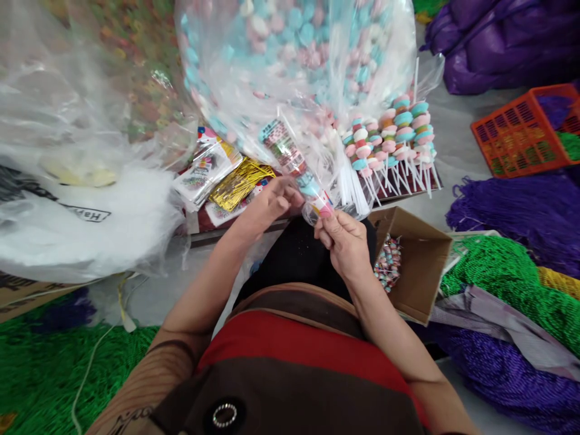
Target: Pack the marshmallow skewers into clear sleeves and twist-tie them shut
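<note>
My left hand [272,205] and my right hand [342,238] are both closed on a candy skewer in a clear printed sleeve [294,166], held slanted above my lap. The left hand grips the sleeve's side; the right pinches its lower end. Just behind, a row of several candy skewers [392,139] with white sticks lies on a tray. A big clear bag of pink, blue and white candies [294,48] stands above them.
A cardboard box [423,266] holding wrapped skewers sits at my right knee. Gold twist ties [238,184] and printed sleeves [206,166] lie left. Plastic bags [81,181] at left, an orange crate [521,130], purple [521,211] and green cords [502,272] at right.
</note>
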Demonstrator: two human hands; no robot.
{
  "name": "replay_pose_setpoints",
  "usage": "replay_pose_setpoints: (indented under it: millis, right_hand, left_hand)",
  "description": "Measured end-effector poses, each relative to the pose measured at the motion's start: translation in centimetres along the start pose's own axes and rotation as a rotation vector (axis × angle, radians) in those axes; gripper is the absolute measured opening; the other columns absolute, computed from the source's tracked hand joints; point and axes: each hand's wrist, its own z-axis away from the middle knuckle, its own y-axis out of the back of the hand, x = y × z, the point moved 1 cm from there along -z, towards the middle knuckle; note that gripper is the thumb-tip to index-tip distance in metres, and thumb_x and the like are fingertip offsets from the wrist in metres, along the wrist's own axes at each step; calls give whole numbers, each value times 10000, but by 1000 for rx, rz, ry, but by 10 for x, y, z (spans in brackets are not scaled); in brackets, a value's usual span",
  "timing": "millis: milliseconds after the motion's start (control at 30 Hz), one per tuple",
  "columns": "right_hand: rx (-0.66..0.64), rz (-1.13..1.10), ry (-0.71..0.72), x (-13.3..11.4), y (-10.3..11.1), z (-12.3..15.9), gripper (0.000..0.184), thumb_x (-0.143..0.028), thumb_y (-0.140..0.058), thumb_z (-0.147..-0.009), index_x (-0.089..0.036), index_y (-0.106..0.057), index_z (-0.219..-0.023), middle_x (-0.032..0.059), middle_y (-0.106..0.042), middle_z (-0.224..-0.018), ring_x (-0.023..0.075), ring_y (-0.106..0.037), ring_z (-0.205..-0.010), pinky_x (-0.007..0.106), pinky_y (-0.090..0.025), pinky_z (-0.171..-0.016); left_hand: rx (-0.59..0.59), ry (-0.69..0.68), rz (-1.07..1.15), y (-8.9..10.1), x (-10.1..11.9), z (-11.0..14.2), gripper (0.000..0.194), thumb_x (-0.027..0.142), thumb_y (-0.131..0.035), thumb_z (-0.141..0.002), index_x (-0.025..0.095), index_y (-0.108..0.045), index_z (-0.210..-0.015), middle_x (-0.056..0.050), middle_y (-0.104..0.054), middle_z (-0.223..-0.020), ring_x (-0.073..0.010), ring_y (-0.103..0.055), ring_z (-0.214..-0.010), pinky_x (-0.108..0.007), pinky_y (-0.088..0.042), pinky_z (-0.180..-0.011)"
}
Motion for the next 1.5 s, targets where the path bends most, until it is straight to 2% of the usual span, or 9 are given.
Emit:
replay_pose_setpoints:
  millis: [133, 367, 567, 700, 833, 1000, 1100, 1267, 1500]
  right_hand:
    - [-22, 13, -2, 4, -2, 2, 440, -610, -739, -847, -191, -704, -717, -62, -463, -473, 64, -320, -431, 235, -224, -453]
    - [-33, 3, 16, 11, -7, 5, 417, -590, -718, -881, -198, -716, -738, -54, -500, -515, 71, -351, -453, 246, -263, -473]
    - [-77, -5, -7, 14, -17, 5, 436, -622, -682, -895, -201, -712, -785, -63, -480, -500, 76, -340, -435, 253, -264, -460]
    - [-329, 329, -14, -20, 2, -2, 496, -620, -701, -879, -188, -661, -637, -32, -563, -518, 93, -488, -499, 252, -388, -528]
    - [-126, 294, 145, -52, 25, -21, 359, -585, -722, -876, -239, -774, -953, -8, -702, -718, 128, -632, -660, 281, -523, -680]
    - [-320, -52, 79, -43, -3, -38, 691, -811, -731, -685, -266, -707, -1109, 67, -753, -918, 250, -729, -905, 403, -620, -735]
    - [-278, -80, 45, -35, -16, -38, 565, -756, -676, -787, -266, -667, -1067, 64, -742, -924, 261, -747, -946, 403, -638, -697]
    - [-102, -142, 27, -35, -11, -36, 409, -577, -795, -787, -276, -628, -1008, 31, -755, -1010, 235, -763, -988, 318, -627, -655]
    - [-69, -84, 143, -38, -12, -35, 442, -603, -786, -808, -300, -640, -1096, 19, -755, -1007, 209, -776, -914, 341, -635, -729]
  left_hand:
    - [50, 60, 313, -18, 13, -3, 815, 892, -690, -633, 244, -637, -1125, -21, -690, -875, -204, -685, -906, -308, -509, -766]
    - [61, 174, 506, -52, 32, 2, 443, 559, -861, -724, 208, -610, -824, 73, -438, -566, -96, -482, -559, -224, -382, -520]
    - [92, 254, 504, -50, 16, 6, 499, 553, -812, -800, 178, -534, -625, 58, -425, -527, -66, -422, -477, -212, -347, -450]
    - [47, 178, 463, -36, 18, 7, 521, 568, -836, -765, 180, -532, -596, 59, -405, -489, -94, -528, -551, -217, -458, -554]
    - [-231, 202, 542, -34, 32, 16, 432, 583, -822, -775, 189, -645, -750, 103, -351, -430, -91, -498, -470, -310, -577, -726]
    - [-664, 496, 761, -62, 30, 35, 598, 756, -746, -725, 225, -491, -626, 119, -226, -377, -80, -293, -334, -375, -576, -554]
    - [-559, 446, 749, -63, 22, 36, 615, 775, -681, -776, 218, -456, -646, 111, -290, -403, -69, -306, -346, -330, -550, -530]
    - [-294, 435, 487, -39, 21, 28, 263, 372, -702, -798, 204, -503, -837, 50, -566, -602, -100, -531, -494, -237, -470, -489]
    - [-88, 373, 282, -46, 24, 31, 111, 294, -506, -901, 207, -466, -844, 101, -324, -589, -46, -241, -459, -179, -166, -423]
